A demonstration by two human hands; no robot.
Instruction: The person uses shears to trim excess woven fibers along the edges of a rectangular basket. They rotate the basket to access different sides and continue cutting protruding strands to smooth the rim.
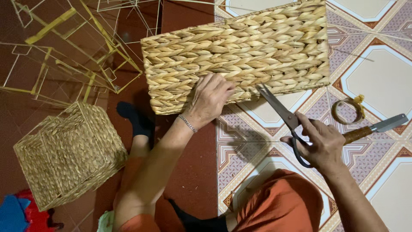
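Both grips are busy: the left hand [210, 99] lies flat and spread on the lower edge of a large woven basket [240, 51], pressing it steady without closing round anything, while the right hand [322, 144] is clenched through the handles of a pair of scissors [281, 111], blades parted and pointing up at the basket's bottom rim just beside the left fingertips. That basket lies on its side on the patterned tile floor [386, 81], in front of the seated person's knees. Its plaited wall looks fully woven, so the weaving seems done and what is left appears to be trimming stray ends along the rim. A smaller finished basket [68, 154] sits to the left, bare wire frames [73, 51] beyond it, and a tape roll [347, 109] and a knife [377, 127] lie near the right hand
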